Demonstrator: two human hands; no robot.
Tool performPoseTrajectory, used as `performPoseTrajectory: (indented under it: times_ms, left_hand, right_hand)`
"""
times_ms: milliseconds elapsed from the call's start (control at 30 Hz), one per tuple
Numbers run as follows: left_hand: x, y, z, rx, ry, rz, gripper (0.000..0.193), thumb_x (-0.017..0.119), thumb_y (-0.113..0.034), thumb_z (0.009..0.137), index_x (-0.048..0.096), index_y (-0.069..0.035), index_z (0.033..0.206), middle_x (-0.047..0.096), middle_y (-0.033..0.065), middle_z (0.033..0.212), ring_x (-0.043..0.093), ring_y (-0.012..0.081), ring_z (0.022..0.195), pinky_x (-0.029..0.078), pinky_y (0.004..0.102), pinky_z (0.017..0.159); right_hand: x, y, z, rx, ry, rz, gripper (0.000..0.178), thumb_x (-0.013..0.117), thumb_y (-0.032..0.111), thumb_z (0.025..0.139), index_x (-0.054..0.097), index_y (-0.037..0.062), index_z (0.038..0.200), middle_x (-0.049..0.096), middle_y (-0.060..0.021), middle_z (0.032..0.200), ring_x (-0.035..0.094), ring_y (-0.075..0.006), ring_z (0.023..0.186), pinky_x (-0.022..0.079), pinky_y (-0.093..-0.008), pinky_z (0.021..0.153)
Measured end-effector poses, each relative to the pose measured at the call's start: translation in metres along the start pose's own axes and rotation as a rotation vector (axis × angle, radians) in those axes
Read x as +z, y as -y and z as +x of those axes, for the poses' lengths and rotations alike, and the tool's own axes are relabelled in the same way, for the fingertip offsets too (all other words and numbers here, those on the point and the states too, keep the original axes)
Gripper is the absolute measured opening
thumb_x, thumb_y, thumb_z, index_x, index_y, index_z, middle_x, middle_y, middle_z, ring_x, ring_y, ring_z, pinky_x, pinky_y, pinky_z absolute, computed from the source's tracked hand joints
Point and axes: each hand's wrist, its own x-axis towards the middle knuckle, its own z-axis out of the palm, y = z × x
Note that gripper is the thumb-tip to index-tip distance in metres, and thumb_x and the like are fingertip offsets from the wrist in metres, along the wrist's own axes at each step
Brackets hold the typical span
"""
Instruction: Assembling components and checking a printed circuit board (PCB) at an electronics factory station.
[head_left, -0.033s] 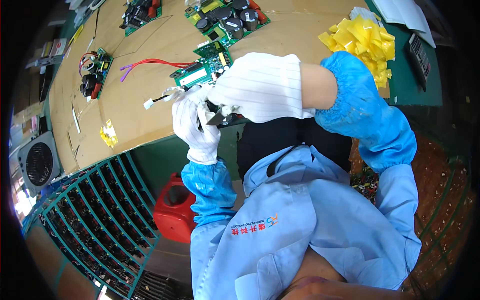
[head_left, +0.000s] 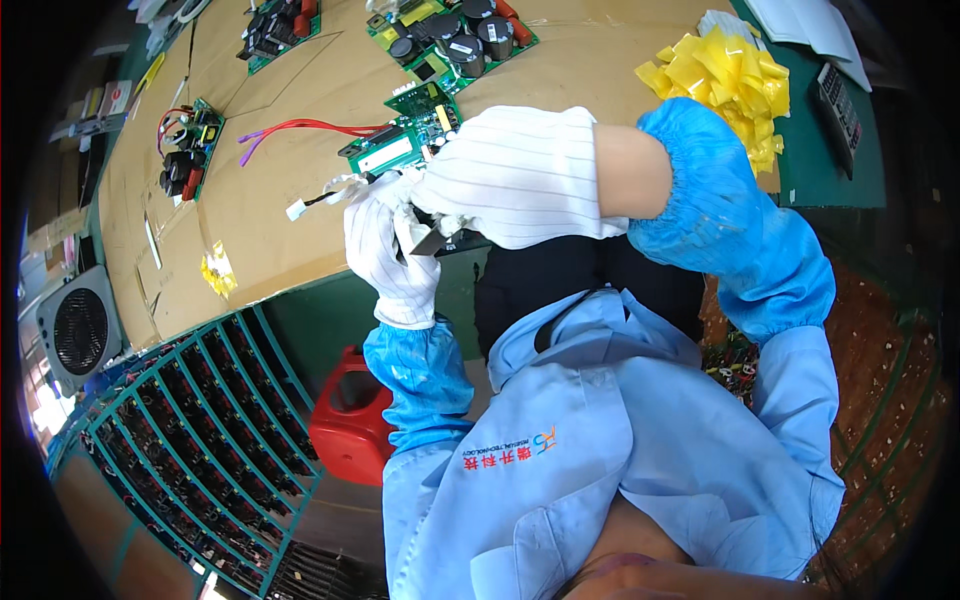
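A green circuit board [head_left: 385, 155] lies at the table's near edge, its near end hidden by my gloves. My left hand [head_left: 388, 250], in a white glove, is closed around that near end, next to a grey metal piece [head_left: 427, 240]. From the right, my right hand [head_left: 510, 170], in a striped white glove, reaches over the board; its fingers bend down against the left fingers, and what they pinch is hidden. Red wires [head_left: 320, 124] with purple ends run left from the board. A white plug [head_left: 296, 209] on a dark lead sticks out beside my left hand.
More circuit boards stand on the brown table [head_left: 300, 200]: one with big black capacitors [head_left: 468, 52], one at left [head_left: 190, 150], one far left [head_left: 280, 35]. Yellow tape strips [head_left: 720, 85] and a calculator [head_left: 838, 115] are at right. Below stand a red stool [head_left: 350, 430] and a green rack [head_left: 200, 400].
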Motion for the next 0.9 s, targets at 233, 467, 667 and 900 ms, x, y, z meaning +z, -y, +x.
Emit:
performPoseTrajectory:
  times_ms: [233, 467, 667, 900]
  left_hand:
    - [0.004, 0.002, -0.001, 0.02, -0.018, -0.009, 0.028, 0.057, -0.019, 0.09, 0.071, 0.0, 0.103, 0.071, 0.0175, 0.1, 0.066, 0.0372, 0.094, 0.051, 0.0443, 0.09]
    - [0.003, 0.001, 0.002, 0.026, -0.011, -0.044, 0.027, 0.054, -0.015, 0.092, 0.072, 0.0, 0.103, 0.073, 0.0148, 0.1, 0.067, 0.0332, 0.095, 0.051, 0.0417, 0.089]
    - [0.003, 0.0, 0.004, 0.016, -0.004, -0.043, 0.029, 0.053, -0.017, 0.095, 0.074, 0.0, 0.105, 0.074, 0.0132, 0.101, 0.068, 0.0302, 0.096, 0.051, 0.0394, 0.089]
    - [0.004, -0.004, 0.005, -0.008, -0.025, -0.055, 0.025, 0.054, -0.01, 0.087, 0.073, -0.002, 0.102, 0.072, 0.0134, 0.096, 0.067, 0.0325, 0.093, 0.049, 0.0439, 0.094]
  right_hand:
    - [-0.014, 0.006, 0.004, 0.099, 0.167, 0.016, 0.03, 0.065, 0.016, 0.079, 0.062, 0.0065, 0.107, 0.063, -0.0126, 0.089, 0.065, -0.0322, 0.085, 0.053, -0.0413, 0.074]
    - [0.012, -0.004, -0.027, -0.073, -0.175, 0.025, 0.02, 0.062, 0.009, 0.082, 0.059, 0.007, 0.102, 0.061, -0.013, 0.083, 0.066, -0.0344, 0.079, 0.053, -0.0445, 0.069]
    - [0.027, -0.011, -0.036, -0.069, -0.181, -0.014, 0.041, 0.065, 0.01, 0.076, 0.064, 0.0083, 0.117, 0.066, -0.0115, 0.101, 0.067, -0.0304, 0.092, 0.055, -0.0399, 0.075]
    - [0.048, -0.011, -0.041, -0.109, -0.385, -0.079, 0.048, 0.068, 0.011, 0.071, 0.065, 0.0091, 0.119, 0.066, -0.0091, 0.102, 0.068, -0.0266, 0.089, 0.054, -0.037, 0.069]
